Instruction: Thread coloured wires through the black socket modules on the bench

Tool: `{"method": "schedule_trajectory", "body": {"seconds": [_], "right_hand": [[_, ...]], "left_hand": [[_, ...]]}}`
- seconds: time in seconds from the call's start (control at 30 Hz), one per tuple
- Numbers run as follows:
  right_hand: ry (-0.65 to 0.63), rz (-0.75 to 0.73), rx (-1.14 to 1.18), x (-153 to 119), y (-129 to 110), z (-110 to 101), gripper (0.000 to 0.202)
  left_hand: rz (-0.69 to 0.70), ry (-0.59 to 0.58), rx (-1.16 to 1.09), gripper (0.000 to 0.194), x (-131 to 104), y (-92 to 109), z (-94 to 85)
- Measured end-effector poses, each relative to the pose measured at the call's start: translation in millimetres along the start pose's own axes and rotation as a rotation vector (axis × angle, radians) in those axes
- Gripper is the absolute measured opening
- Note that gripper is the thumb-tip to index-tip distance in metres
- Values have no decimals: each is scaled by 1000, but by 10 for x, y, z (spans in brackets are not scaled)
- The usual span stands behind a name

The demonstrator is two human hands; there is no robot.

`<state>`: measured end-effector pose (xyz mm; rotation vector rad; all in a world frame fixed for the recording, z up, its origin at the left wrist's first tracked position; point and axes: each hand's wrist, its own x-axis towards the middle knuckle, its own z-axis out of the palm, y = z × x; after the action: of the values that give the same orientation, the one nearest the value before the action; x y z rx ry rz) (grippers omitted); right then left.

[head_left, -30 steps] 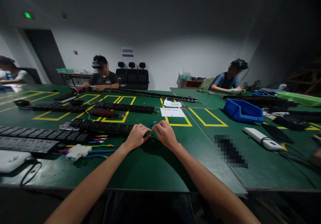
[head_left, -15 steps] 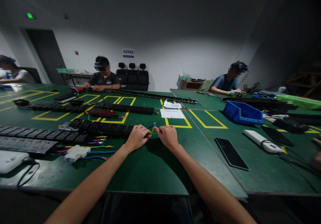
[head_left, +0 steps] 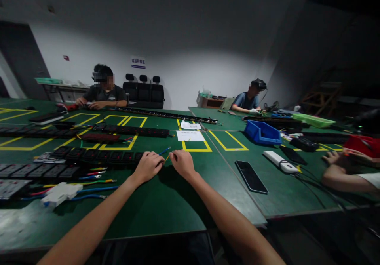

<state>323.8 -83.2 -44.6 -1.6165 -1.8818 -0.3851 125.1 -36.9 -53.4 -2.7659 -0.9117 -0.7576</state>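
A black power strip with a row of sockets lies across the green table, its right end running up to my left hand. That hand is closed around the wires at the strip's end. My right hand is closed in a pinch at the far end of a short yellow-green wire, which spans the small gap between my hands. Just behind it, a blue wire with a metal terminal sticks out past my left fingers. My fingers hide the wires' roots and the yellow-green wire's tip.
More power strips and a white connector block with coloured wires lie left. Paper labels sit ahead. To the right are a phone, a white power bank and a blue bin. Co-workers sit around the table.
My view has turned right, so the table's things appear further left. A co-worker's arm and a red bin now show at the right edge. Both my hands stay close together at the wires.
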Motion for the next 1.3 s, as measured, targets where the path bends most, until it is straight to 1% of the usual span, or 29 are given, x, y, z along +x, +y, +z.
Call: {"method": "schedule_trajectory", "body": {"seconds": [0.13,0.27,0.37,0.53,0.63,0.77,0.9,1.03,1.17,1.3], "right_hand": [[37,-42,15,-8,-20,-29,26],[152,-68,20,-26,-24,-56,18],[218,-96,27,-32,-21,-77,17],[252,-99,24,-33,-17,-91,19],[248,-114,-1,-32,-14,-78,20],[199,-140,45,-36,-19,-37,18],[153,-85,160,-52,-1,29,16],[125,-37,254,-62,65,97,13],[125,15,312,-55,116,155,21],[111,48,382,-46,118,195,30]], "left_hand": [[-18,16,-11,17,-6,-1,11],[-43,24,-11,21,-5,21,8],[-54,21,-10,22,-5,35,-1],[-70,28,-18,23,-6,35,-6],[-84,36,-20,23,-6,35,-1],[-102,40,-4,23,-9,39,18],[-119,37,15,23,-13,37,42],[-125,35,18,25,-15,34,33],[-97,21,1,27,-21,47,-17],[-64,4,-33,27,-30,63,-53]]}}
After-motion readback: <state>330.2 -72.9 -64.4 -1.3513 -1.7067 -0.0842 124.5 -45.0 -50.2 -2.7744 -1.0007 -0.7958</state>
